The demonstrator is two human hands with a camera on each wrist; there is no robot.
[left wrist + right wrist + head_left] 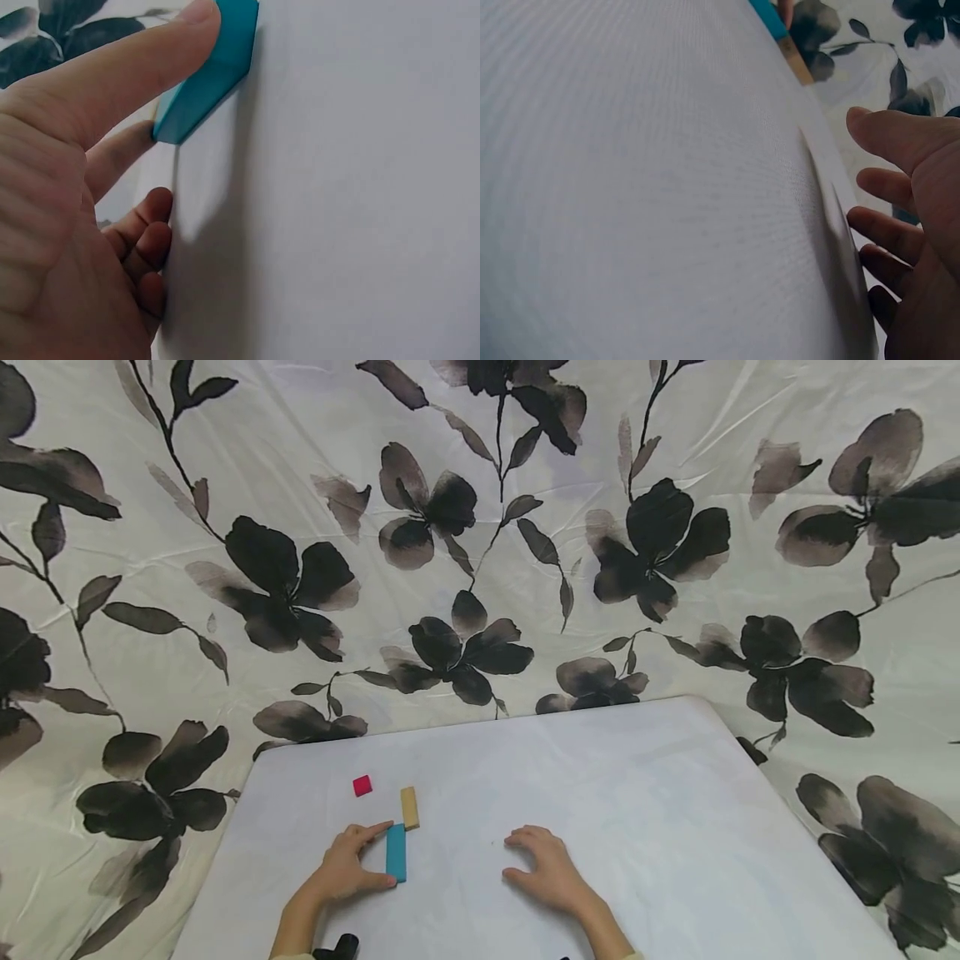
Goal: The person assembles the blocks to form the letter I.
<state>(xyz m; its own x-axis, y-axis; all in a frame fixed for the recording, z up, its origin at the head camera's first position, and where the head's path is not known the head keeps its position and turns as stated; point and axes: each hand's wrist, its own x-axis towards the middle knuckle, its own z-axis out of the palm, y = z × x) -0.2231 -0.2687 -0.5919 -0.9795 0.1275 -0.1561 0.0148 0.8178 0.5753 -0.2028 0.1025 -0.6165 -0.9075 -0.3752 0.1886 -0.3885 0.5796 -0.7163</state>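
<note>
A blue rectangular block (396, 853) lies on the white table, its long side running away from the person. My left hand (347, 865) pinches it by its two ends, thumb at the near end and index finger at the far end. In the left wrist view the thumb covers part of the blue block (229, 56), and the other fingers curl below it. Just past the block's far end lies a yellow wooden block (409, 808). A small red cube (362, 786) sits farther back, to the left. My right hand (551, 870) rests at the table, fingers loosely bent, holding nothing.
The white table (637, 793) has a far edge against a floral-patterned cloth (465, 527), which also shows at both sides. A black object (345, 946) shows at the left wrist, by the bottom edge of the head view.
</note>
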